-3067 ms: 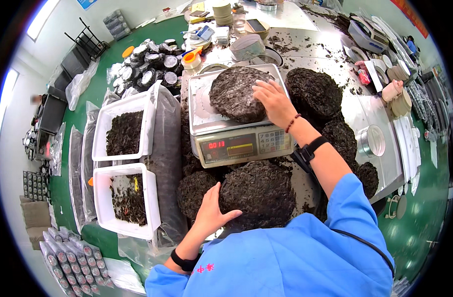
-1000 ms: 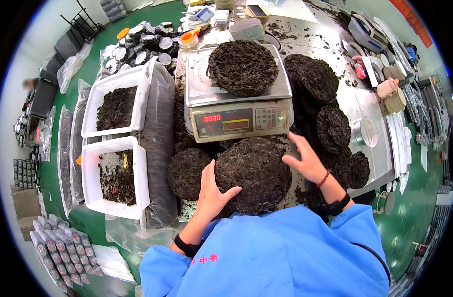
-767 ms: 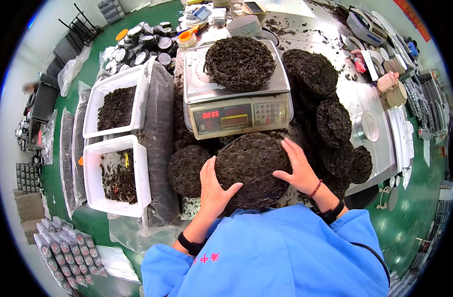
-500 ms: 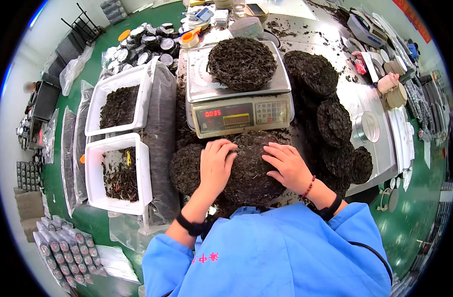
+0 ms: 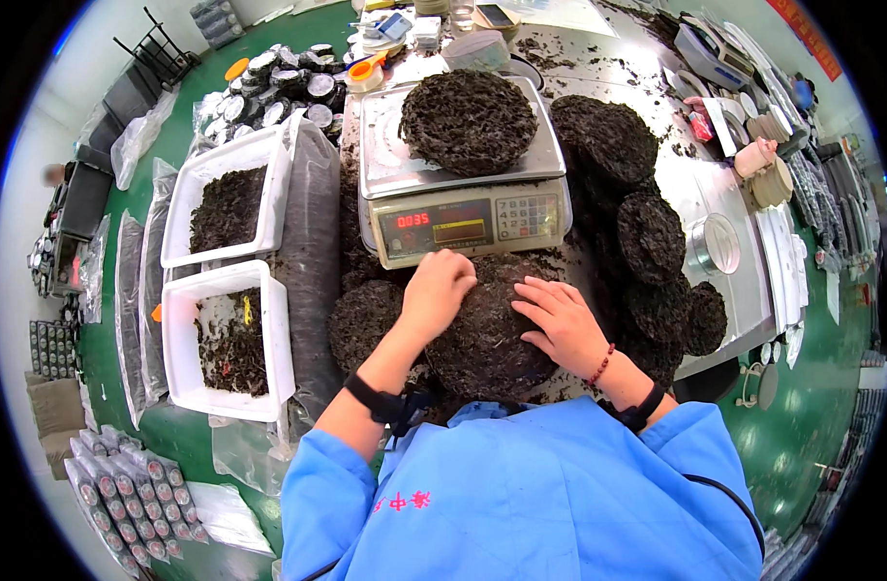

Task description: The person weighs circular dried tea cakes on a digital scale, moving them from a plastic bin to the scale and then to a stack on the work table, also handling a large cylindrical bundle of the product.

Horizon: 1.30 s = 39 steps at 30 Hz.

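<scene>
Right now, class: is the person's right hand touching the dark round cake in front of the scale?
Touching. The head view shows the right hand lying flat on the dark round cake, fingers spread across its top.

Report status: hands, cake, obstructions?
Left hand curled on dark pressed cake. Right hand flat on it. Second cake on scale. Nothing blocking.

Dark round pressed tea cake (image 5: 487, 339), flat before scale.
</scene>
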Tool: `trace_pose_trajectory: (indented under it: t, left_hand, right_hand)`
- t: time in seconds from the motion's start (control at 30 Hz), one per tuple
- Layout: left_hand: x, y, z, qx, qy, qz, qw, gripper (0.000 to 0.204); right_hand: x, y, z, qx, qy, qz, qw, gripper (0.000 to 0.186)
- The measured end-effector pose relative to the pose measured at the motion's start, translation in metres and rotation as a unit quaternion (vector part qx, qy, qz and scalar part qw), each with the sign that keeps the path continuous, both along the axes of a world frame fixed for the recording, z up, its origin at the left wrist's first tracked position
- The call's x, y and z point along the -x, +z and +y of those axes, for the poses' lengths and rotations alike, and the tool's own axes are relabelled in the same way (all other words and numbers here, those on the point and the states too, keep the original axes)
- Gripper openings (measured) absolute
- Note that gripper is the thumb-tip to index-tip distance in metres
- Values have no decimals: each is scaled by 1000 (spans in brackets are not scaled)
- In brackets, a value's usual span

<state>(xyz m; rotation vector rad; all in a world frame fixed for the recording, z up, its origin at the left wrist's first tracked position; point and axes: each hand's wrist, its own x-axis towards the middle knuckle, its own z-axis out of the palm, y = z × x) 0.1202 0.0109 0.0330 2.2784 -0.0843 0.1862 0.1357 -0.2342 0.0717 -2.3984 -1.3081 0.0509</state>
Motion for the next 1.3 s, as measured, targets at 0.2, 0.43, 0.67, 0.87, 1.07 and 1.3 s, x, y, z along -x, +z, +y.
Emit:
trace_pose_trajectory:
  t: [0.2,0.43,0.67,0.87,1.07,1.3]
  left_hand:
    - [53,55,108,143,316,-63,936,20]
    - [254,-7,349,-548,402,133,721,17]
    - [177,18,205,-350,275,-155,882,18]
    - [161,-94,82,-230,76,91,966,87]
    - [160,-118,98,-161,29,156,974,90]
    - [172,-136,99,-73,26,99,992,70]
  right_hand:
    - [2,-2,-8,1,-12,10,1000,50]
    - [4,7,3,9,-8,20,1000,49]
    - [5,10,7,33,-12,25,999,50]
    - [4,17,11,53,-4,19,998,49]
    - [7,19,13,61,-8,28,998,48]
    - [4,20,16,65,-6,35,997,48]
